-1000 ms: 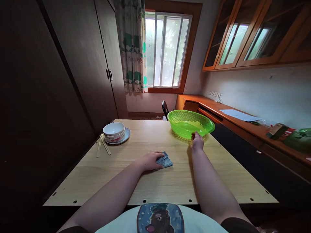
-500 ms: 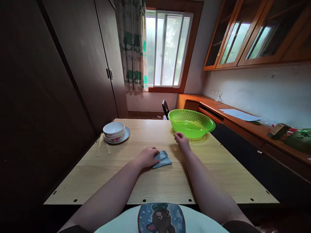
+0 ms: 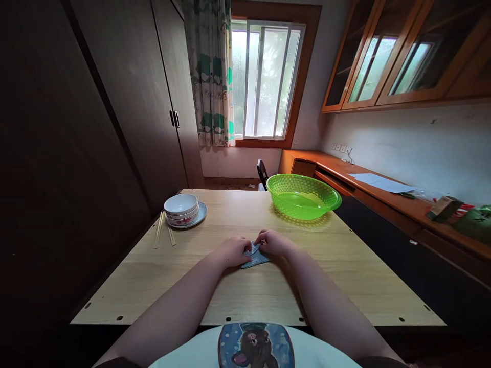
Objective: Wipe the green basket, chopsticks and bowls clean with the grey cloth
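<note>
Head view: at a pale wooden bench (image 3: 184, 291), the left hand (image 3: 233, 252) holds one side of a folded blue cloth (image 3: 256, 261) as the right hand (image 3: 273, 242) pinches its far corner. The cloth lies between them, nearer than the green basin (image 3: 303, 208). The step appears to be arranging its folds; the next move likely calls for a steady left hold.

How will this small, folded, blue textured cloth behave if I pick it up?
The folded blue textured cloth will likely flop, since its layers look thin. It should feel light, being a small piece. It probably won't roll, being flattish and cornered on the pale rectangular wood-grained table.
</note>
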Available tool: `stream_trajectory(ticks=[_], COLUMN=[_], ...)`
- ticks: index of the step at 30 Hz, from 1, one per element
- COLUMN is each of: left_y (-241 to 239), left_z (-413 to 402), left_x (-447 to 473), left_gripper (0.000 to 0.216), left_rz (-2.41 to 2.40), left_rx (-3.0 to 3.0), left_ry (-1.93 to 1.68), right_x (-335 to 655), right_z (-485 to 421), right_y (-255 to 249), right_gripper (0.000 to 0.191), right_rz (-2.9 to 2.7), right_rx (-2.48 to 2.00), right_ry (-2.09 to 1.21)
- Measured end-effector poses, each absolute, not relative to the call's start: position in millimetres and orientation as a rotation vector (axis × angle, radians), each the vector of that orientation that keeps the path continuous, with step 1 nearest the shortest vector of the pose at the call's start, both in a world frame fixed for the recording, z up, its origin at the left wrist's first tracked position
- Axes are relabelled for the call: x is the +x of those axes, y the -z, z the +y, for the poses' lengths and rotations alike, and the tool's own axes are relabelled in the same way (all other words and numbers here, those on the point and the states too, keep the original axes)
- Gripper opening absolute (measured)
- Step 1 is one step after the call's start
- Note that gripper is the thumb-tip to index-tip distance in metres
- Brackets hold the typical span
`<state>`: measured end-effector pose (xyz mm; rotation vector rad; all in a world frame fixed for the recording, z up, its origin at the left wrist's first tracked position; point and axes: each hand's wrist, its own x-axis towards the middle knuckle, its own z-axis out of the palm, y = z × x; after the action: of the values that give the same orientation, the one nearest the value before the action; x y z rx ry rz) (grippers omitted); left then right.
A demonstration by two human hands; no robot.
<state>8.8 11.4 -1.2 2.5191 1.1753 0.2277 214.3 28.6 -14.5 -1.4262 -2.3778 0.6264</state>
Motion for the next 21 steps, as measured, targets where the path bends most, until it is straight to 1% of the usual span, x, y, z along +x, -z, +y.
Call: stream_trajectory(ticks=[5, 8, 10, 13, 16, 19, 21], left_y=[-3.0, -7.4, -7.8, -4.3, -0.7, -0.8, -1.6], left_z=[14.5, 16.1, 14.5, 8.9, 5.2, 8.6, 13.6], left_x=[9.0, 6.3, 4.7, 5.0, 7.6, 8.3, 6.5], left_gripper=[0.022, 0.023, 0.023, 0.022, 0.02, 0.025, 0.027], left_rz=[1.272, 1.243, 1.152, 1.012, 0.988, 1.093, 1.193], left_rx=[2.46, 2.437, 2.472, 2.487, 2.451, 2.472, 2.466], left_ry=[-0.402, -0.487, -0.45, -0.267, -0.162, -0.23, -0.345], right_x=[211.9, 214.4, 215.7, 216.1, 214.7, 212.1, 210.3], right_z=[27.9, 24.8, 20.6, 13.6, 9.6, 10.4, 12.6], right_y=[5.6, -2.4, -5.2, -5.4, -5.3, -7.2, -7.9], right_gripper=[0.028, 0.027, 0.026, 0.021, 0.015, 0.023, 0.02], right_rz=[-2.264, -2.242, -2.282, -2.355, -2.362, -2.326, -2.313], right_rx=[-1.393, -1.35, -1.375, -1.488, -1.587, -1.653, -1.646], right_ry=[-0.562, -0.575, -0.643, -0.845, -1.003, -0.886, -0.73])
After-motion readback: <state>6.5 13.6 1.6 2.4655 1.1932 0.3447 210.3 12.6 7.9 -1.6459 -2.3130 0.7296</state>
